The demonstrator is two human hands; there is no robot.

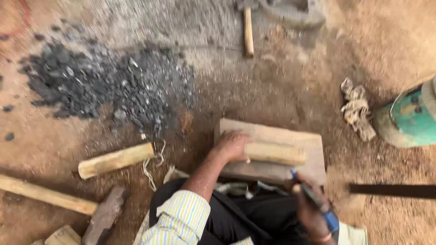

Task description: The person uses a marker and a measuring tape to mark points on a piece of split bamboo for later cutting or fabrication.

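Head view: left hand (232, 146) clamped on pale round wooden stick (276, 153), pinning it flat on rectangular wooden board (313, 169) on the dirt floor. Right hand (312, 209) gripping blue-handled tool (319, 203), just beside board's near edge. Dark charcoal pile (104, 86) well apart, upper left.

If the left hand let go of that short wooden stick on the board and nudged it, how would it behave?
The stick looks rounded, so it would probably roll across the flat board. It seems stiff, solid wood, unlikely to bend. The left hand grips one end, probably steadying it. Its pale, bare surface looks dry, so likely not slippery.
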